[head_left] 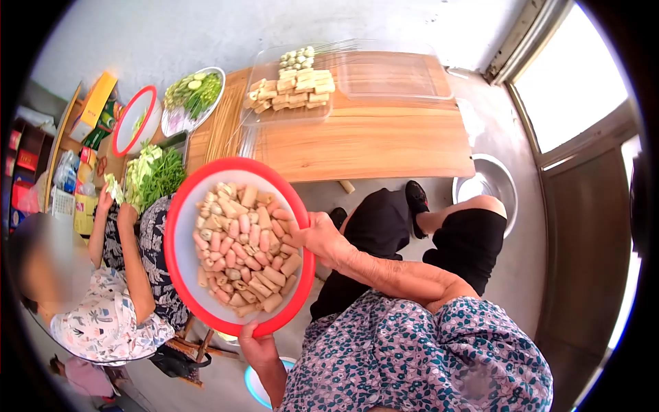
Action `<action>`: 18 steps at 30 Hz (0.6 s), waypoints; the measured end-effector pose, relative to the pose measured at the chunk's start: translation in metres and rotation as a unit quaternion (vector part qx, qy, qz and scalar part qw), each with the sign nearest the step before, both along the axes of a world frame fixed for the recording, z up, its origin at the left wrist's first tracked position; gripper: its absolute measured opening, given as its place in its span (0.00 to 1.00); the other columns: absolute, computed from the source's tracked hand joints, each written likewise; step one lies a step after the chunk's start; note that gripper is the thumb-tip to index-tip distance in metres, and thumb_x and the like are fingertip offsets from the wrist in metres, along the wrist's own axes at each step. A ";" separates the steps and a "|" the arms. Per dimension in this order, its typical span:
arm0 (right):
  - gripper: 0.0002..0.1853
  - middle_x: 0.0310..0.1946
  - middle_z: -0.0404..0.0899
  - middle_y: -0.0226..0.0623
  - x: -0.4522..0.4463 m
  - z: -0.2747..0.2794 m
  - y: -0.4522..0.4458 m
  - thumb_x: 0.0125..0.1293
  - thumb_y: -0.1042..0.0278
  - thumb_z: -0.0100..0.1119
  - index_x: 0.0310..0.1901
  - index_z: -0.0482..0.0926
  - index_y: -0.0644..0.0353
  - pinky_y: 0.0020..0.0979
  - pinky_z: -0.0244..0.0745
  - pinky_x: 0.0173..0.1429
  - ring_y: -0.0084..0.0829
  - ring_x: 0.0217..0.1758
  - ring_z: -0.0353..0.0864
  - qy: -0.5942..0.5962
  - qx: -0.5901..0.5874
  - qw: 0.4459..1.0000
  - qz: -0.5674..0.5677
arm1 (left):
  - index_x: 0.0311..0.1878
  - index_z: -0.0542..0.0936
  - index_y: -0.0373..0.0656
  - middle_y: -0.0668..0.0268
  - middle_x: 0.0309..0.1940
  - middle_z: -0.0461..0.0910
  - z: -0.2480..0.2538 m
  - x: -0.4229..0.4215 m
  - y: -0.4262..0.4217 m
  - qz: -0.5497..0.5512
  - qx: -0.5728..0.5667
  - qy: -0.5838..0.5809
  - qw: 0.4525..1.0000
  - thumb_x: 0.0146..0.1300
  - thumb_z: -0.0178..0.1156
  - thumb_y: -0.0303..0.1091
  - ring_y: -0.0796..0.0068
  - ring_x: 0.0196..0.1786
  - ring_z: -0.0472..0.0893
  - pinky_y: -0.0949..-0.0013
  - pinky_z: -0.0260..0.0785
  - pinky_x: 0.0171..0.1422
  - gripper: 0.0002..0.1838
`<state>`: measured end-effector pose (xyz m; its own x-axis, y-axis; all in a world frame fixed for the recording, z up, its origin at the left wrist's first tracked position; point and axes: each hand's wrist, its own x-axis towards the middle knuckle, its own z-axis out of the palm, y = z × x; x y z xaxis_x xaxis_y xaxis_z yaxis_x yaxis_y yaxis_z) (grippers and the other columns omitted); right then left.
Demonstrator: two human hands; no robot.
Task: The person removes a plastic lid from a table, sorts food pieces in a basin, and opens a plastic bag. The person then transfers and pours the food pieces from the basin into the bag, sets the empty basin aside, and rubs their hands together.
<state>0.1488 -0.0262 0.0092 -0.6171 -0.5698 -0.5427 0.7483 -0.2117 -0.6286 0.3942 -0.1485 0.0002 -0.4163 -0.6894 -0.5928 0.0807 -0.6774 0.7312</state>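
Both of my hands hold a white basin with a wide red rim [180, 288], which is tilted toward the camera. My right hand [321, 238] grips the rim on its right side, with the forearm reaching across in front of my body. At the bottom edge, my left hand [257, 347] has its fingers against the rim, partly hidden by it. Many short pink and tan cylindrical food pieces [247, 247] lie inside the basin.
A wooden table [384, 147] bears a clear tray of tan pieces [298, 89] and an oval plate of vegetables [199, 96]. A co-worker [113, 316] sits at left, handling leafy greens [147, 175]. Metal basin [504, 185] stands at right, blue-rimmed basin [255, 388] below.
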 end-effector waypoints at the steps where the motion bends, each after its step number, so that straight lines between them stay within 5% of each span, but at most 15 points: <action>1: 0.23 0.37 0.79 0.34 -0.001 0.013 0.008 0.52 0.87 0.50 0.52 0.76 0.65 0.24 0.74 0.37 0.22 0.36 0.76 0.030 -0.025 0.999 -0.021 | 0.47 0.72 0.35 0.60 0.42 0.75 0.013 -0.009 0.002 0.003 -0.021 0.016 1.000 0.50 0.54 0.23 0.63 0.45 0.77 0.59 0.73 0.51 0.18; 3: 0.25 0.37 0.78 0.31 -0.010 0.034 0.023 0.51 0.87 0.49 0.54 0.76 0.64 0.24 0.73 0.37 0.21 0.36 0.75 0.074 -0.054 0.994 -0.061 | 0.54 0.70 0.34 0.58 0.48 0.73 0.040 -0.024 0.010 -0.056 -0.127 0.011 0.990 0.48 0.55 0.21 0.61 0.51 0.75 0.57 0.71 0.55 0.25; 6: 0.22 0.38 0.78 0.28 -0.023 0.057 0.052 0.56 0.85 0.49 0.54 0.76 0.63 0.22 0.74 0.39 0.18 0.35 0.75 0.125 -0.107 0.976 -0.139 | 0.51 0.70 0.34 0.58 0.45 0.74 0.079 -0.076 0.025 -0.037 -0.114 0.078 0.990 0.51 0.53 0.20 0.65 0.48 0.76 0.56 0.73 0.54 0.21; 9: 0.15 0.30 0.80 0.34 -0.034 0.102 0.098 0.46 0.85 0.58 0.40 0.79 0.68 0.29 0.76 0.40 0.28 0.31 0.79 0.096 -0.087 0.964 -0.233 | 0.55 0.69 0.34 0.58 0.50 0.73 0.066 -0.101 0.012 -0.153 -0.238 0.115 0.952 0.50 0.53 0.19 0.63 0.52 0.75 0.56 0.72 0.56 0.24; 18: 0.20 0.38 0.77 0.41 -0.045 0.084 0.208 0.48 0.86 0.54 0.47 0.73 0.72 0.31 0.76 0.45 0.30 0.37 0.79 0.167 -0.027 0.883 -0.438 | 0.59 0.67 0.35 0.59 0.52 0.73 0.109 -0.242 0.086 -0.363 -0.084 0.182 0.910 0.47 0.53 0.16 0.62 0.55 0.74 0.57 0.67 0.61 0.30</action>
<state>0.1038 0.1822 0.0928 -0.9546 0.1856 -0.2330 0.0569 -0.6540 -0.7543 0.1520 -0.0621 0.1093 -0.9461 -0.2221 -0.2358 -0.0859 -0.5300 0.8436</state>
